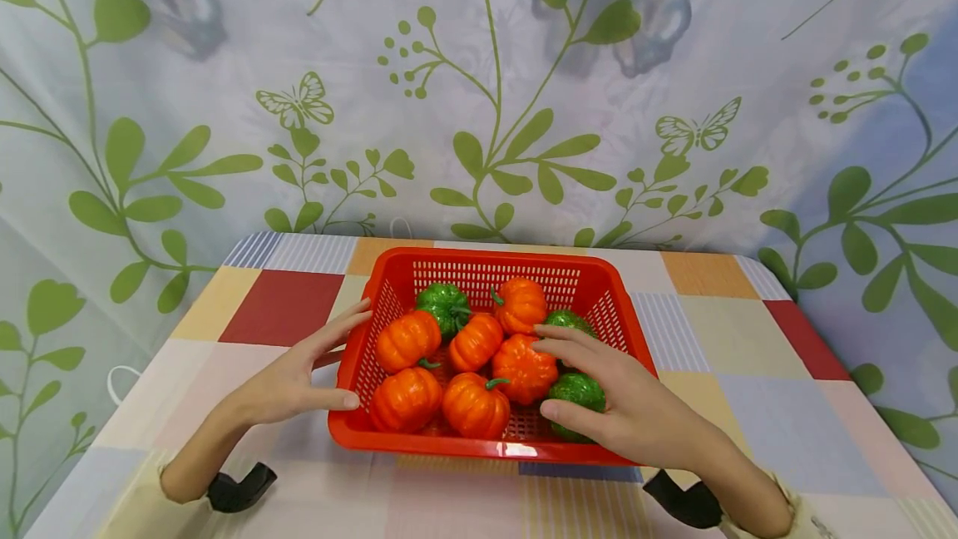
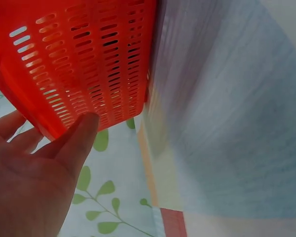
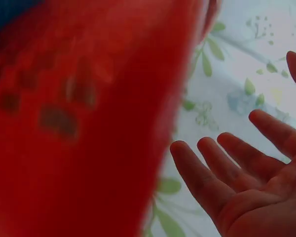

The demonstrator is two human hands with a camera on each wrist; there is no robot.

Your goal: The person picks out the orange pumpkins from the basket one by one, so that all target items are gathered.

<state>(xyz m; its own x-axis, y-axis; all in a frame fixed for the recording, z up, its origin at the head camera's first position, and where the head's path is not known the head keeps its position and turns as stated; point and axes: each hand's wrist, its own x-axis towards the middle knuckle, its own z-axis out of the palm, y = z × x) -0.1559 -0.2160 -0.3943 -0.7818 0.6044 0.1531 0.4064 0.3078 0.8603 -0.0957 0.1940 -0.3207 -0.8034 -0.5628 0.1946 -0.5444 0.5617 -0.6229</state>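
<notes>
A red plastic basket with slotted walls sits on the table, holding several small orange pumpkins. A dark green pumpkin-shaped piece lies at its back left, and glittery green round pieces lie on the right, partly hidden by a hand. My left hand is at the basket's left side, fingers extended near the rim and thumb near the front left corner. Over the right part of the basket hovers my right hand, fingers spread; the right wrist view shows its palm with nothing in it.
A patchwork-patterned tablecloth covers the table around the basket. Behind stands a pale curtain printed with green leaves and butterflies. Black bands are on both wrists.
</notes>
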